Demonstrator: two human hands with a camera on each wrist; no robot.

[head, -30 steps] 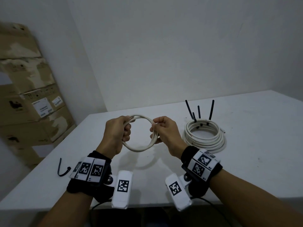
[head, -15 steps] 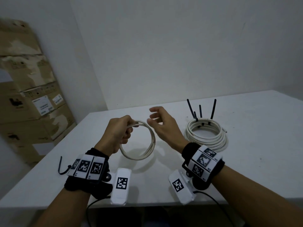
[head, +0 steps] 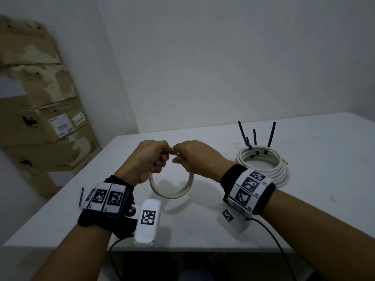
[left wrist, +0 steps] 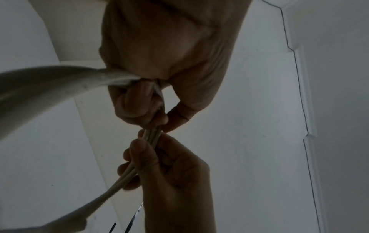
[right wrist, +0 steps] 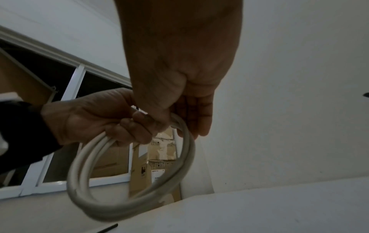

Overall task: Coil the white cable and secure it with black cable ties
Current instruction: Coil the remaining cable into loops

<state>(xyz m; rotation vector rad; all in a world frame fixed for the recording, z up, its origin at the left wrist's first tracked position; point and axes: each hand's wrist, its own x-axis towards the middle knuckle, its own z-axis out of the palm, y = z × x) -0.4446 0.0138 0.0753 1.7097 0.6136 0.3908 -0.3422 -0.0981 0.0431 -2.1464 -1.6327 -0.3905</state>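
Note:
A small coil of white cable (head: 172, 193) hangs upright above the white table (head: 203, 226). My left hand (head: 161, 159) grips the top of the coil in a fist. Right beside it, almost touching, my right hand (head: 179, 157) pinches the same top strands. In the left wrist view the left hand (left wrist: 157, 110) and right hand (left wrist: 143, 151) both curl round the cable strands (left wrist: 152, 136). The right wrist view shows the coil (right wrist: 127, 198) dangling below the right hand (right wrist: 179, 123). A loose black cable tie (head: 81, 196) lies near the table's left edge.
A second white coil (head: 263, 167) lies flat at the back right of the table, bound by black ties (head: 254, 138) whose tails stick up. Cardboard boxes (head: 44, 126) are stacked against the left wall. Thin black cords run from both wrist cameras over the table's near edge.
My right hand let go of the coil's right side, opened, then took hold again at the top next to the left hand. The left hand kept its grip.

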